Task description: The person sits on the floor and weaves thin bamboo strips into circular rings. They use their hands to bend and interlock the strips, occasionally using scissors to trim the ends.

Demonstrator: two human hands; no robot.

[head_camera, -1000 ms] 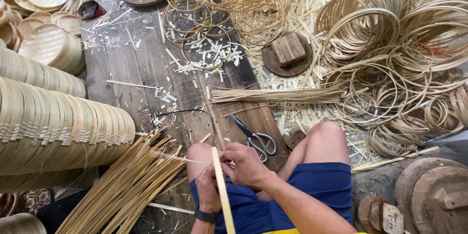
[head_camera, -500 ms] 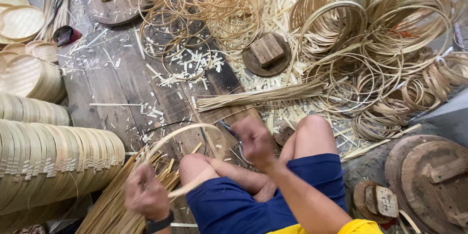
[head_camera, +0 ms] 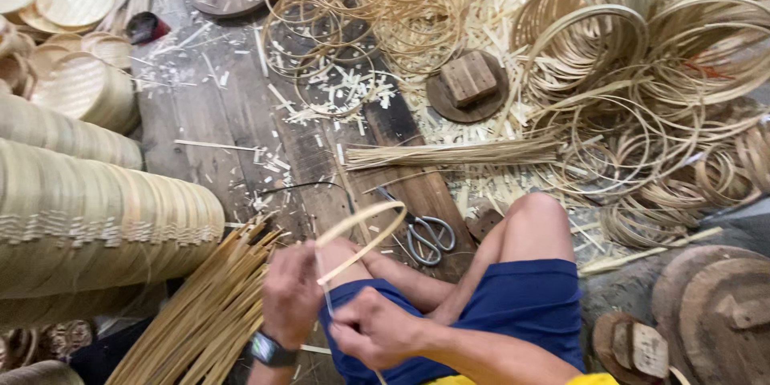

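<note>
Strip (head_camera: 361, 233), pale bamboo, bent into loop; fingers of 2 hands (head_camera: 293, 293) (head_camera: 377, 329) pinch ends.

"What's the floor made of?"
"Dark wooden planks (head_camera: 216, 112), littered with pale offcuts (head_camera: 345, 92)."
"And lying on them?"
"Scissors (head_camera: 425, 233) beside the knee, a bundle of thin splints (head_camera: 457, 152), loose bamboo hoops (head_camera: 642, 72), a round wooden block (head_camera: 469, 84), and long strips (head_camera: 200, 313) at the left."
</note>
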